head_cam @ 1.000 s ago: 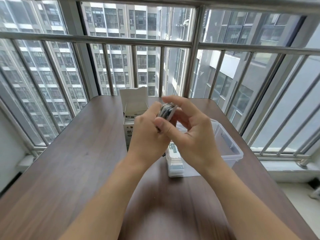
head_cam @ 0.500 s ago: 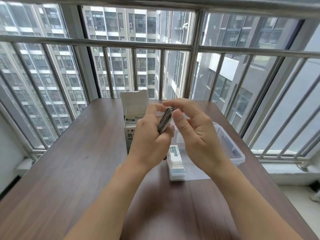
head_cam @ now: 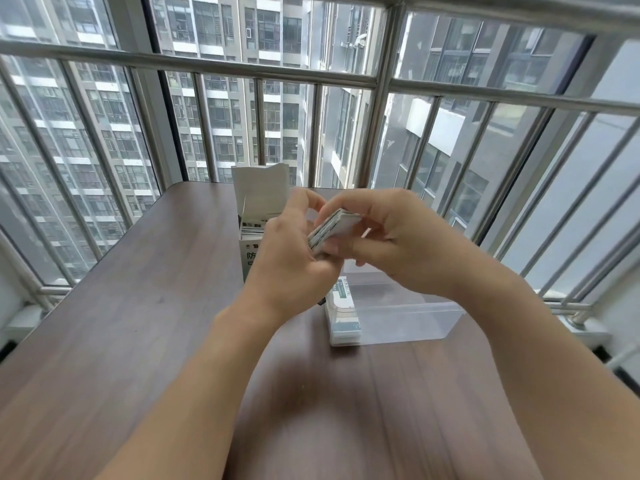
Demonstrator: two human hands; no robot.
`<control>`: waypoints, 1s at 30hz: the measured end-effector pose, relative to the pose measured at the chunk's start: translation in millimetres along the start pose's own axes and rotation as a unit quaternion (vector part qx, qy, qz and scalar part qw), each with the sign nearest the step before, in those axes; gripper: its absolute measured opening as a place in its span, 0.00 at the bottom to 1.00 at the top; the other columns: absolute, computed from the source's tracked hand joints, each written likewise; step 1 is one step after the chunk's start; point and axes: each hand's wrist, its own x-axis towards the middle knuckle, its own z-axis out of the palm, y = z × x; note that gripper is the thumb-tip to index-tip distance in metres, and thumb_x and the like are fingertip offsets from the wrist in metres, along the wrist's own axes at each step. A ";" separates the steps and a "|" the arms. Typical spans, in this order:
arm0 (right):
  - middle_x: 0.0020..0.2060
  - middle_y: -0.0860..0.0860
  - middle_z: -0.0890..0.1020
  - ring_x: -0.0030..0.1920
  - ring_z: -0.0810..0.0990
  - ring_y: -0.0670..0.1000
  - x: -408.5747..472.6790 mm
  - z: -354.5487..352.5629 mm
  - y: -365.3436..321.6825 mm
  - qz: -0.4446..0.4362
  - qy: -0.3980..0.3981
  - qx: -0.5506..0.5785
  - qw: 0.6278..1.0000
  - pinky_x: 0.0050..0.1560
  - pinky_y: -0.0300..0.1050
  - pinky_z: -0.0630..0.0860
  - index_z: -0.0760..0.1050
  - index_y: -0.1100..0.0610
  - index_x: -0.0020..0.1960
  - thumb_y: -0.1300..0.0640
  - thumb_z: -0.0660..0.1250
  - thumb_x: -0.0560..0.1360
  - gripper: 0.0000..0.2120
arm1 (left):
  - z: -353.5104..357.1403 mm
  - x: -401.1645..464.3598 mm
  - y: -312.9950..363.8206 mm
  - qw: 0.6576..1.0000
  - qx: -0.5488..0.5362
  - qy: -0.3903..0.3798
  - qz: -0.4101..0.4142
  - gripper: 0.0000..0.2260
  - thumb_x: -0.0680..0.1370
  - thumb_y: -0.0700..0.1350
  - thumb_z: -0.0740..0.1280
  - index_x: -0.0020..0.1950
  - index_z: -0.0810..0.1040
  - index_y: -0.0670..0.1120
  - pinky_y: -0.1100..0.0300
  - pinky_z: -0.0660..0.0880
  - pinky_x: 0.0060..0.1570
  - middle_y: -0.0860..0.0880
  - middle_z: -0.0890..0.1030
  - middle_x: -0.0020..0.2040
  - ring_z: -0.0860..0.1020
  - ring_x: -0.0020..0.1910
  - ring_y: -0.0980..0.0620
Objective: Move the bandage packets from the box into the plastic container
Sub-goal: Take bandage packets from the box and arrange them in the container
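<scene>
Partly hidden behind both hands, left hand [head_cam: 291, 258] and right hand [head_cam: 408, 251], each gripping the packet stack [head_cam: 332, 230]: box [head_cam: 252, 209], container [head_cam: 408, 317].

box [head_cam: 250, 261] front, character 防 (rest hidden)

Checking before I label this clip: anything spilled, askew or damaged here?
Nothing stands out. Both hands, left hand and right hand, hold a stack of packets above the table; box stands upright, flap open; packets lie stacked at the container's left end.

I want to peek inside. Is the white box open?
Open. The box's flap stands straight up, and packets show at its top.
</scene>
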 end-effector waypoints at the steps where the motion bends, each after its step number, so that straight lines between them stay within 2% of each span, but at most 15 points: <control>1: 0.42 0.44 0.87 0.40 0.84 0.45 3.7 -4.0 -1.1 0.003 -0.014 -0.007 1.000 0.43 0.37 0.79 0.82 0.53 0.53 0.59 0.74 0.76 0.06 | 0.8 0.0 -0.6 1.000 -0.002 0.000 0.003 0.16 0.72 0.30 0.70 0.50 0.70 0.48 0.67 0.70 0.27 0.61 0.81 0.34 0.78 0.30 0.58; 5: 0.40 0.51 0.86 0.38 0.84 0.53 19.4 -15.1 -4.0 0.016 -0.060 -0.018 0.998 0.41 0.48 0.83 0.82 0.53 0.53 0.57 0.73 0.77 0.05 | 3.9 -0.5 -0.4 0.999 -0.044 -0.001 0.007 0.16 0.72 0.28 0.68 0.55 0.72 0.42 0.53 0.79 0.33 0.51 0.84 0.39 0.83 0.38 0.52; 10: 0.41 0.56 0.85 0.35 0.83 0.53 33.1 -15.9 -6.6 0.015 -0.086 -0.007 0.996 0.39 0.44 0.82 0.80 0.58 0.55 0.62 0.71 0.78 0.06 | 1.8 0.5 1.4 0.994 -0.102 0.007 -0.045 0.16 0.74 0.29 0.70 0.54 0.70 0.44 0.61 0.75 0.27 0.54 0.83 0.35 0.80 0.29 0.57; 15: 0.41 0.49 0.83 0.36 0.82 0.48 38.7 -14.2 -2.2 0.044 -0.100 0.033 0.993 0.38 0.42 0.79 0.78 0.58 0.58 0.61 0.74 0.76 0.12 | 1.1 2.1 2.0 0.983 -0.156 0.000 -0.098 0.18 0.76 0.31 0.71 0.59 0.70 0.46 0.59 0.74 0.24 0.52 0.83 0.36 0.79 0.28 0.54; 18: 0.43 0.52 0.84 0.40 0.86 0.52 41.2 -10.8 0.3 0.039 -0.024 0.031 0.998 0.42 0.46 0.83 0.78 0.58 0.56 0.59 0.81 0.69 0.19 | -2.2 3.1 3.5 0.974 -0.174 -0.011 -0.143 0.14 0.76 0.33 0.71 0.56 0.72 0.46 0.63 0.69 0.20 0.48 0.78 0.35 0.73 0.23 0.54; 21: 0.41 0.54 0.85 0.39 0.85 0.50 42.6 -11.8 2.5 0.038 0.021 0.075 0.996 0.41 0.40 0.82 0.79 0.60 0.53 0.64 0.80 0.68 0.17 | -7.2 5.0 4.3 0.947 -0.266 -0.058 -0.170 0.06 0.77 0.41 0.68 0.50 0.73 0.43 0.65 0.61 0.17 0.45 0.74 0.33 0.68 0.20 0.52; 23: 0.40 0.53 0.85 0.38 0.85 0.47 42.9 -14.2 4.2 0.048 0.028 0.113 0.992 0.41 0.38 0.81 0.80 0.61 0.54 0.67 0.79 0.68 0.16 | -10.1 6.3 5.8 0.923 -0.327 -0.075 -0.191 0.08 0.79 0.47 0.63 0.49 0.75 0.43 0.66 0.61 0.17 0.45 0.74 0.33 0.68 0.22 0.51; 26: 0.42 0.55 0.86 0.37 0.85 0.48 43.3 -14.0 7.7 0.067 0.064 0.158 0.983 0.40 0.38 0.81 0.80 0.65 0.56 0.66 0.79 0.67 0.18 | -12.9 8.0 7.7 0.892 -0.381 -0.078 -0.229 0.14 0.85 0.50 0.57 0.51 0.77 0.42 0.66 0.62 0.15 0.45 0.75 0.33 0.70 0.24 0.51; 30: 0.42 0.57 0.86 0.37 0.86 0.53 39.8 -10.7 15.0 0.092 0.117 0.197 0.969 0.39 0.41 0.82 0.82 0.64 0.50 0.65 0.79 0.67 0.13 | -11.9 7.1 7.8 0.895 -0.373 -0.068 -0.236 0.11 0.86 0.46 0.57 0.56 0.75 0.41 0.66 0.65 0.15 0.47 0.76 0.33 0.73 0.24 0.51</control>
